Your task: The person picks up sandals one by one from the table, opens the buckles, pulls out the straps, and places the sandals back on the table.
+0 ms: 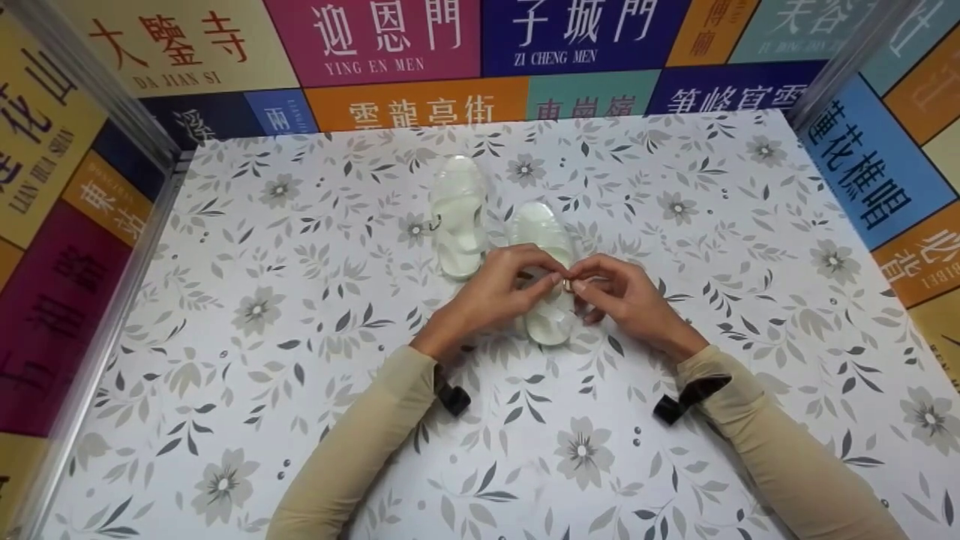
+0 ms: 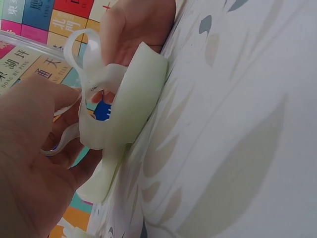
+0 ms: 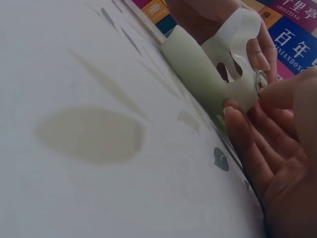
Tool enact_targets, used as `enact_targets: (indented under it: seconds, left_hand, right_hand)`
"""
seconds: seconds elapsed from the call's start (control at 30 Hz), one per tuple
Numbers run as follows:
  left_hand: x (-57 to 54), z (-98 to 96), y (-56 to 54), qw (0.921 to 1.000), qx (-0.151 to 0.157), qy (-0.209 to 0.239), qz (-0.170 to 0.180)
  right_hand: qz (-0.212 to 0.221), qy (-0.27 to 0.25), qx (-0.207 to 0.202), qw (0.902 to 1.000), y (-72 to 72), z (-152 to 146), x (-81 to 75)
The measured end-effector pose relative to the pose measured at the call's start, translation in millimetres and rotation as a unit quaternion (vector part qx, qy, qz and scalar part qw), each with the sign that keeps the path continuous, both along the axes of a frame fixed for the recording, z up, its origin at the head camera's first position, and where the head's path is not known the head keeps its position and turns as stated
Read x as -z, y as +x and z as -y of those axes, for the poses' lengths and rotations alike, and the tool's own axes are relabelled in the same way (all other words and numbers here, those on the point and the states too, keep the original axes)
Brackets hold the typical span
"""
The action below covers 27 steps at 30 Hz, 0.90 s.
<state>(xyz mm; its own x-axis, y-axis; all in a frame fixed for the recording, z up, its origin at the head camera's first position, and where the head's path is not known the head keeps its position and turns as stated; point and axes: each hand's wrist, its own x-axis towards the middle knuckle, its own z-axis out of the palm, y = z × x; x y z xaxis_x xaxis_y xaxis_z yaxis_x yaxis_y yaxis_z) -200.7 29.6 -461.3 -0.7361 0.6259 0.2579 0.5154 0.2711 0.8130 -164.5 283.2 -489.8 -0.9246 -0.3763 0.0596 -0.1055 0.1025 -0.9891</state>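
A pale green, translucent jelly sandal [image 1: 536, 225] lies on the table with both hands at its ankle strap. My left hand [image 1: 499, 285] reaches in from the left, thumb and index finger pinching the thin strap [image 2: 69, 136], which loops between the fingers in the left wrist view. From the other side my right hand [image 1: 630, 296] pinches the small metal buckle [image 3: 261, 83] at the strap's side, one fingertip against the sandal's side. Both hands' fingertips meet above the sandal's heel half. The matching sandal [image 1: 459, 187] sits farther back on the left, its strap and buckle loose.
The table [image 1: 337, 450] has a white cover printed with grey flowers and leaves. Upright panels with coloured Chinese lettering [image 1: 390, 37] border it at the back and both sides. A black strap [image 1: 454, 394] hangs at the left wrist and another black strap [image 1: 690, 397] at the right.
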Motion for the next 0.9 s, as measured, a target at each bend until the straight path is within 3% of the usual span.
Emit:
enact_targets:
  seconds: [0.33, 0.57, 0.63, 0.73, 0.9]
  left_hand:
    - [1.5, -0.6, 0.8, 0.9972, -0.008, 0.042, 0.061]
    - [1.3, 0.8, -2.2, 0.9965, -0.016, 0.062, 0.054]
    - [-0.4, 0.6, -2.1, 0.9977, -0.027, 0.048, 0.039]
    - [-3.7, -1.4, -0.5, 0.9985, -0.050, 0.011, -0.021]
    - [-9.1, -7.7, 7.5, 0.9830, -0.105, -0.072, -0.132]
  right_hand:
    - [0.006, 0.000, -0.004, 1.0000, 1.1, 1, -0.6]
    - [0.007, 0.052, -0.019, 0.9985, 1.8, 1, -2.7]
    - [0.006, 0.053, -0.017, 0.9984, 2.0, 1, -2.7]
    - [0.002, 0.045, -0.012, 0.9989, 1.6, 0, -2.1]
    - [-0.007, 0.031, -0.003, 0.9995, 0.3, 0, 0.1]
